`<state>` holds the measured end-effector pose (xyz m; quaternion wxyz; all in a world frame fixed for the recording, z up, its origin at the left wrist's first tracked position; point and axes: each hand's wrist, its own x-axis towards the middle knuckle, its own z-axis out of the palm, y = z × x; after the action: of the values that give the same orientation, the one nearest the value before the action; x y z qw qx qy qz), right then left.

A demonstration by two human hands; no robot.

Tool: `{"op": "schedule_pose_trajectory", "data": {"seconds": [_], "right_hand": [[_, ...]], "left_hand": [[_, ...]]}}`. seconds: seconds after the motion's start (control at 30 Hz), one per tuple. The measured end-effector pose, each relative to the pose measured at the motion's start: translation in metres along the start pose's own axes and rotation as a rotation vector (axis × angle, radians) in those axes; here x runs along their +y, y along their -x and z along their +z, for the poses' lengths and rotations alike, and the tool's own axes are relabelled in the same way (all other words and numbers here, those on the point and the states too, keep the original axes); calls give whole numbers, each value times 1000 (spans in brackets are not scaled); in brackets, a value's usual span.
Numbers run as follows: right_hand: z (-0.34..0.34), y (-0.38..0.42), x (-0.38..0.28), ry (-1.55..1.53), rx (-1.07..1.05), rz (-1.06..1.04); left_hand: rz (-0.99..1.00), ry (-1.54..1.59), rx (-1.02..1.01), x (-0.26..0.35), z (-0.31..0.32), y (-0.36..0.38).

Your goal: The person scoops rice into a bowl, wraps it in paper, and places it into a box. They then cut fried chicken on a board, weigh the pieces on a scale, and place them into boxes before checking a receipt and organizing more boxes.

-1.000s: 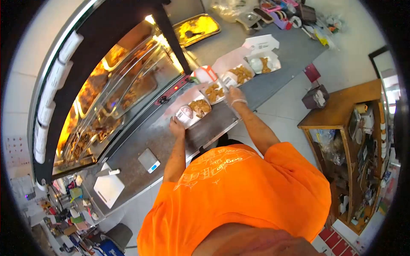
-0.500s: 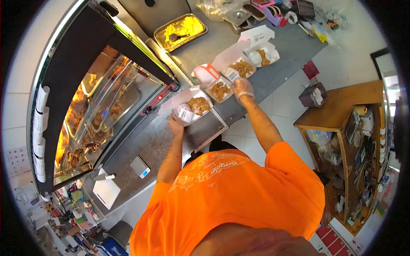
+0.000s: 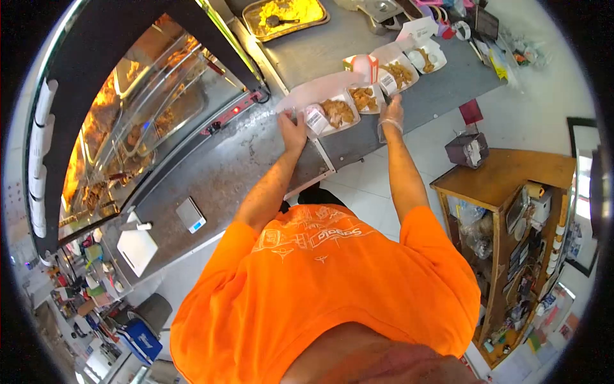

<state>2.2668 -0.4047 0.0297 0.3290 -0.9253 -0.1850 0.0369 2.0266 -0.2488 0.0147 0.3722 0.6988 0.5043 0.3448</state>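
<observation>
Four-sided paper food boxes stand in a row on the counter, lids raised. My bare left hand (image 3: 293, 132) grips the left end of the nearest food box (image 3: 332, 130), which holds fried chicken and a wrapped white portion with a printed label. My right hand (image 3: 391, 116), in a clear plastic glove, has its fingers closed at the right side of the second box (image 3: 364, 100), with brown fried pieces inside. Just beyond it is a third box (image 3: 398, 75) of similar pieces with a labelled portion. The farthest box (image 3: 427, 59) holds chicken and a white portion.
A metal tray (image 3: 327, 14) of yellow food with a scoop lies at the back. The lit glass display case (image 3: 147, 109) stands left. A small scale (image 3: 190, 214) and a white cutting board (image 3: 137, 251) lie on the near counter. A wooden cabinet (image 3: 505, 169) stands right.
The nearest box has slid right along the counter, past the seam, against the others. My left hand moved with it, and my right hand shifted along the row. The camera view has turned.
</observation>
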Motion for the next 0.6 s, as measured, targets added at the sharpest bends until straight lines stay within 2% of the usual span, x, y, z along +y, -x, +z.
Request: {"op": "schedule_pose_trajectory", "data": {"seconds": [0.03,0.07,0.13,0.17,0.23,0.27,0.33,0.37,0.43,0.5,0.57,0.6], "right_hand": [[-2,5,-2,-77,48,-3],[-2,5,0,-77,41,-8],[-1,5,8,123,-137,110],[3,5,12,126,-139,105],[10,-1,16,-253,-306,551],[7,-5,20,-249,-310,544],[-7,-11,33,284,-321,22],[-19,-10,36,287,-323,18],[-49,-9,45,604,-326,-438],[-45,-11,92,451,-272,-243],[-89,20,52,272,-454,152],[-96,31,57,477,-484,35]], "left_hand": [[65,37,-95,-6,-5,0],[59,36,-89,5,-12,3],[213,-443,-229,24,-25,7],[208,-442,-226,17,-24,7],[281,-426,-241,0,-16,-2],[275,-424,-235,-3,-12,-6],[207,-335,-250,-9,-7,-12],[204,-334,-246,-4,-9,-13],[71,-238,-206,5,-11,-14],[51,-161,-178,-1,-4,-13],[38,-80,-145,-6,1,-12],[29,-75,-205,-6,2,-12]]}}
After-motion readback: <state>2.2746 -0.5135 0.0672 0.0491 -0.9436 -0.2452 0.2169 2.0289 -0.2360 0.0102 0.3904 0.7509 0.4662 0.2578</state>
